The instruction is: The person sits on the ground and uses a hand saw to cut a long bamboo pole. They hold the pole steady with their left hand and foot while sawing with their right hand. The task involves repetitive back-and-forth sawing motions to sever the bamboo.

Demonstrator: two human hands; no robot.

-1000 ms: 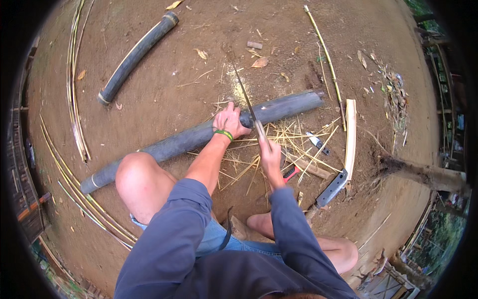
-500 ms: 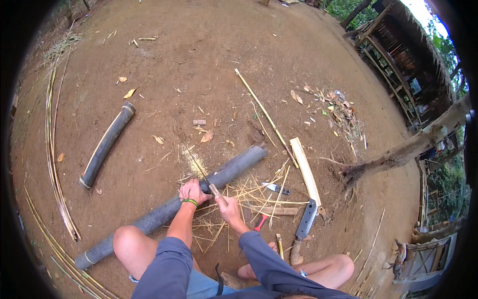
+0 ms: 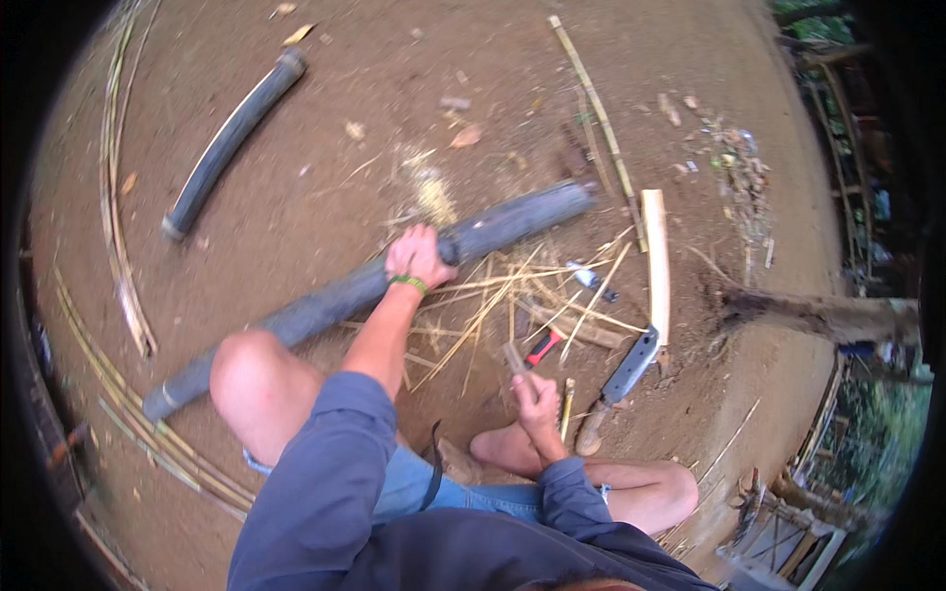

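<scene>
A long dark bamboo pole [image 3: 330, 300] lies slantwise on the ground in front of me. My left hand [image 3: 418, 256] grips it from above, fingers bent over its side, beside a dark band around the pole. Pale sawdust [image 3: 434, 197] lies on the soil just beyond that spot. Closer to my body, over my bent leg, my right hand [image 3: 537, 402] is closed on the wooden handle of a saw [image 3: 514, 359], apart from the pole. Motion blur hides the saw's blade. Near the right hand lie a red-and-black handled tool [image 3: 542, 349] and thin bamboo strips [image 3: 493, 300].
A broad dark-bladed knife [image 3: 631, 366] lies at the right, touching a pale split slat [image 3: 655, 261]. Beyond it a tree trunk [image 3: 818, 313] rises. A shorter bamboo piece [image 3: 232, 143] lies far left, near long canes [image 3: 113, 187]. A blue-and-black object [image 3: 593, 280] sits among the strips.
My right hand has drawn the saw off the pole, toward me and to the right. The left hand still holds the pole. The view has tilted, shifting the scene.
</scene>
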